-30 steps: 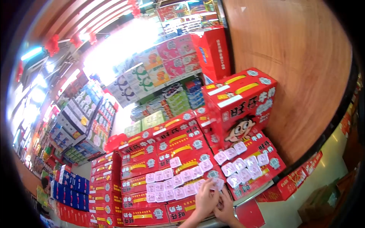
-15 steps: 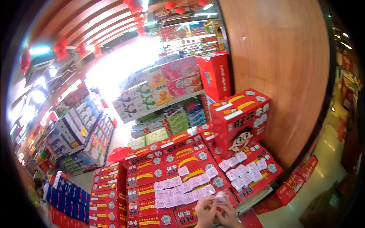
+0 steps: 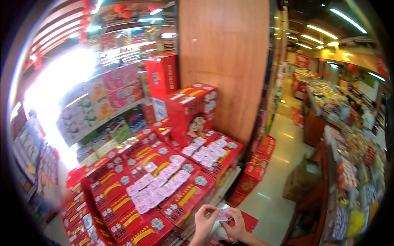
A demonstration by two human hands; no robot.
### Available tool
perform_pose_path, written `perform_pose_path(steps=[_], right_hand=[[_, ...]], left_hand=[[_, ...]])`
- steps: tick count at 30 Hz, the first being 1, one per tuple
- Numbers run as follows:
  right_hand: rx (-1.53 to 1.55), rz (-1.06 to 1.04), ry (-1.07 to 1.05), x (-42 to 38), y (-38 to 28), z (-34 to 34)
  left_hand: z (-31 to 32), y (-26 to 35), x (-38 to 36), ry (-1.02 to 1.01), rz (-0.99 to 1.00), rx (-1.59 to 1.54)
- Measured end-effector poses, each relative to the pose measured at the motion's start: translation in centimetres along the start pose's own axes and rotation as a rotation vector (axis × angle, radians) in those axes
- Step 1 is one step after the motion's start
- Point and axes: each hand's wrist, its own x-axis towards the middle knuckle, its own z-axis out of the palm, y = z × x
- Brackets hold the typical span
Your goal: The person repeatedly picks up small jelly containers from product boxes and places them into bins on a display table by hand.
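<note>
My left hand (image 3: 205,221) and my right hand (image 3: 235,224) pinch a small pink card (image 3: 223,214) between them, one at each side, at the bottom of the view. Printing on the card is too small to read. To the left of my hands, rows of similar pink cards (image 3: 152,187) lie on stacked red cartons (image 3: 180,203). Another group of pink cards (image 3: 205,151) rests on a carton farther back, in front of a tall red box (image 3: 193,110) with a cartoon face.
A wooden panel (image 3: 223,78) rises behind the cartons. On the right, a tiled aisle (image 3: 283,160) runs back past a counter of packaged goods (image 3: 349,160). Red boxes (image 3: 254,166) stand on the floor beside the display. Shelves of packs (image 3: 102,98) are at the left.
My view has swung right, showing more of the aisle. Both hands have moved off the cartons' front edge, and the pink card between them is now more fully visible.
</note>
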Motion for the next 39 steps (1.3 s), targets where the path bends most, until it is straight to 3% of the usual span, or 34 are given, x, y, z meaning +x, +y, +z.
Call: perform_pose_path(steps=[3,4,6,10,11,14,21,25,28,34,39], right_hand=[[-0.238,0.067,-0.035,-5.6,-1.1,-3.0],[-0.388,-0.005,0.005,-6.8,-1.6,-3.6],[-0.330,0.194,0.019,-9.8,-4.7,-4.5],[-0.273,0.283,0.098,-14.8,-7.1,-5.4],[-0.367,0.198,0.104,-14.9,-8.0,-6.0],[-0.299,0.393,0.186,-16.5,-10.9,-7.4],[-0.431,0.295,0.411,-23.4,-13.7,-14.5],[-0.380,0.365,0.562,-29.5,-16.8,-19.8],[-0.521,0.317,0.655,-35.1,-18.7,-23.9],[-0.472,0.471,0.814,-44.5,-22.6,-30.0],[-0.518,0.585,0.980,-50.8,-25.4,-33.2]], left_hand=[[1.3,-2.1,-3.4,-0.187,-0.105,0.052],[2.1,-2.6,-4.6,-0.243,-0.146,0.053],[3.0,-3.0,-7.4,-0.320,-0.153,0.078],[3.3,-2.7,-11.1,-0.453,-0.150,0.140],[3.5,-2.9,-12.0,-0.476,-0.124,0.159],[5.4,-2.5,-13.7,-0.538,-0.172,0.100],[13.3,-2.8,-20.5,-0.759,-0.151,0.057],[19.4,-3.4,-27.1,-0.939,-0.172,0.048],[23.7,-3.3,-32.9,-1.066,-0.212,0.024],[30.5,-2.9,-43.8,-1.220,-0.392,-0.072],[34.2,-3.9,-50.6,-1.465,-0.491,-0.045]])
